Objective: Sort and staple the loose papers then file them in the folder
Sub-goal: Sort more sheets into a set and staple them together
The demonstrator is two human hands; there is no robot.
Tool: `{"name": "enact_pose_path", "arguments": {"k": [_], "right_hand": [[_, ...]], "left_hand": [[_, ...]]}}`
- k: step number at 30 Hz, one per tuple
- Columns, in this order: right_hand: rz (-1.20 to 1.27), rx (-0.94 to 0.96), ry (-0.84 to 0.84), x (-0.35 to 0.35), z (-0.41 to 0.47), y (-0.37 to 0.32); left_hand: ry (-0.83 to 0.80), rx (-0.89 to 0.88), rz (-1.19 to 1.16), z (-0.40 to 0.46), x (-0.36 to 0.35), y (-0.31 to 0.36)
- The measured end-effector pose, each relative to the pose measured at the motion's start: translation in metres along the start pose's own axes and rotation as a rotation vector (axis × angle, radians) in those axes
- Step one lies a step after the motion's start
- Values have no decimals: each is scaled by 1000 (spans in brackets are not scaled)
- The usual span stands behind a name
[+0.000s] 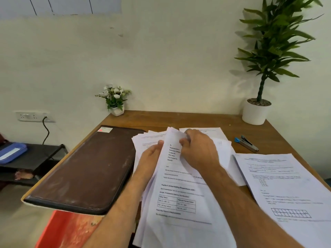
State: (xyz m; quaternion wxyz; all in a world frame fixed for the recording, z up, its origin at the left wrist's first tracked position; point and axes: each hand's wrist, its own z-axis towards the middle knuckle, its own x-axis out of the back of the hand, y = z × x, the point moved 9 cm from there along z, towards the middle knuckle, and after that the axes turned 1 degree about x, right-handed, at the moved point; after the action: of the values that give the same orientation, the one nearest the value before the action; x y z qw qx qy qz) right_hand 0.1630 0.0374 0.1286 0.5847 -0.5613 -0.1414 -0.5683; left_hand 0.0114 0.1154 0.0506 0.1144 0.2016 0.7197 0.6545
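A loose pile of printed white papers point(179, 199) lies in the middle of the wooden table point(206, 120). My left hand point(150, 158) holds the left edge of the lifted sheets from beneath, thumb on top. My right hand point(198, 149) pinches the top corner of a sheet, fingers curled over it. A separate set of printed papers point(286, 187) lies to the right. The closed brown leather folder point(86, 169) lies at the left of the table. A blue and silver stapler point(246, 143) rests at the back right, beyond my hands.
A small white pot of flowers point(115, 100) stands at the back left corner. A tall green plant in a white pot point(256, 111) stands at the back right. Left of the table is a dark low shelf point(34, 158) and a wall socket point(32, 116).
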Motion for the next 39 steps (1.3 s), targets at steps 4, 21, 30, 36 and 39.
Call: {"name": "enact_pose_path", "arguments": {"k": [4,21,30,36,39], "right_hand": [[116,110,117,19,12,-29],[42,88,2,13,24,-34],[-154,239,-240,-40,19,-22],[-262,209,-198,-46,22,-16],[-239,164,-131,-52,22,-9]], "left_hand": [[-426,93,-538,-15,-35,17],[-371,175,-635,-25,-29,8],[-284,404,-578,-23,-20,-67],[-177,245,-417,-11,-18,-44],[252,0,-176,2,22,-19]]}}
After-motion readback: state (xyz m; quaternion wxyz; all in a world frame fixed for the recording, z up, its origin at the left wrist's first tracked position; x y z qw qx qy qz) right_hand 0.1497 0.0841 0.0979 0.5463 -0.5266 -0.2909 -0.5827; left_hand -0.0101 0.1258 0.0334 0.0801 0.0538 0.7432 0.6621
